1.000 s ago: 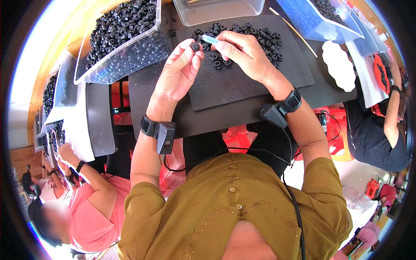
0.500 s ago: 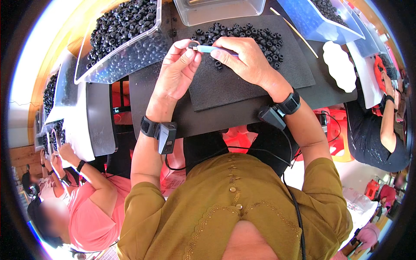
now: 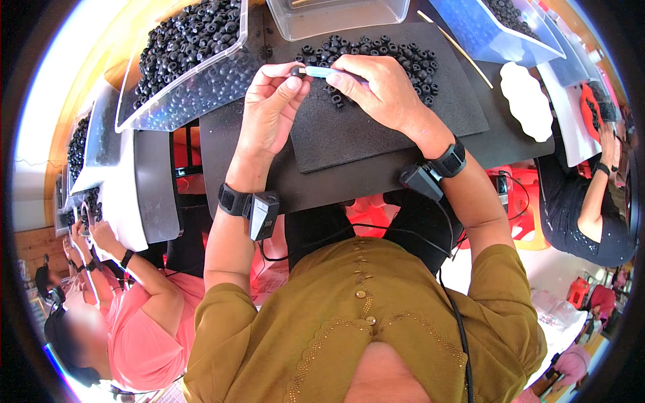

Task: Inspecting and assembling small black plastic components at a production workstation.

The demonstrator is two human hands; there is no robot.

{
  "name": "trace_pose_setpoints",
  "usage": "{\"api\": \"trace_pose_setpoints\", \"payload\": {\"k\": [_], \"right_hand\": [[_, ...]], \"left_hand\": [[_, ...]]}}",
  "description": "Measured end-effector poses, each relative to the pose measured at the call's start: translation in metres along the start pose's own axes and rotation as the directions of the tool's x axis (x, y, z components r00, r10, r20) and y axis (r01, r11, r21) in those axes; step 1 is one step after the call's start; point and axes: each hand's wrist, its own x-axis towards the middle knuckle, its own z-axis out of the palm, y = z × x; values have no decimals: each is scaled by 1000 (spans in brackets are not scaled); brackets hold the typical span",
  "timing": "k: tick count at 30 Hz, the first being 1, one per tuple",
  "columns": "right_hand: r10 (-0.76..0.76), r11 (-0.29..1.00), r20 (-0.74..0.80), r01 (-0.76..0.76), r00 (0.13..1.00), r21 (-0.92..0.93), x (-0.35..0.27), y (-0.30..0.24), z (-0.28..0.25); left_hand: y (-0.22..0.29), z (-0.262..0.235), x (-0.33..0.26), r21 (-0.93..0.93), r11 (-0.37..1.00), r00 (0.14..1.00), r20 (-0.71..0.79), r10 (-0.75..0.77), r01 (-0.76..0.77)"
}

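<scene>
Between the thumb and fingers of my left hand (image 3: 277,94) is a small round black bead-like piece (image 3: 296,71). My right hand (image 3: 376,87) is closed on a slim tool with a light blue handle (image 3: 320,72). The tool's narrow pale tip meets the black piece or lies right beside it; what kind of tip it is, I cannot tell. Behind my hands lies a loose pile of similar black pieces (image 3: 420,74), several showing a round hollow. The pile rests on a dark flat mat (image 3: 390,144), and both hands are raised above it.
A clear bin (image 3: 191,111) heaped with black pieces stands at the left. Another clear tub (image 3: 339,27) is at the back. A thin stick (image 3: 457,50), a white wavy-edged object (image 3: 526,102) and a bluish bin (image 3: 500,47) are right. Co-workers sit on both sides.
The black piece has turned slightly in my left fingers and shows a rounder side. The pale tool tip between handle and piece is more visible. My hands have barely shifted.
</scene>
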Motion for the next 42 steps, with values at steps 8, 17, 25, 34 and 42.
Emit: {"api": "trace_pose_setpoints", "payload": {"k": [8, 17, 25, 34, 42], "right_hand": [[-25, 999, -6, 25, 1000, 21, -1, -4, 1], [-55, 998, -14, 54, 998, -38, -1, -1, -2], [-69, 997, 5, 69, 998, -45, -1, -2, -4], [-46, 998, 11, 47, 999, -32, 0, -2, -4], [-97, 995, -6, 97, 995, -30, -2, -1, -3]], "left_hand": [[1, -3, 0, -40, 999, 1000, -20, -5, 5], [6, -5, 2, -231, 954, 980, 98, -171, 190], [7, 0, 1, -184, 968, 985, 70, -161, 171], [7, -4, 1, -141, 978, 979, 153, -134, 156], [5, -3, 0, -120, 983, 987, 108, -123, 136]]}}
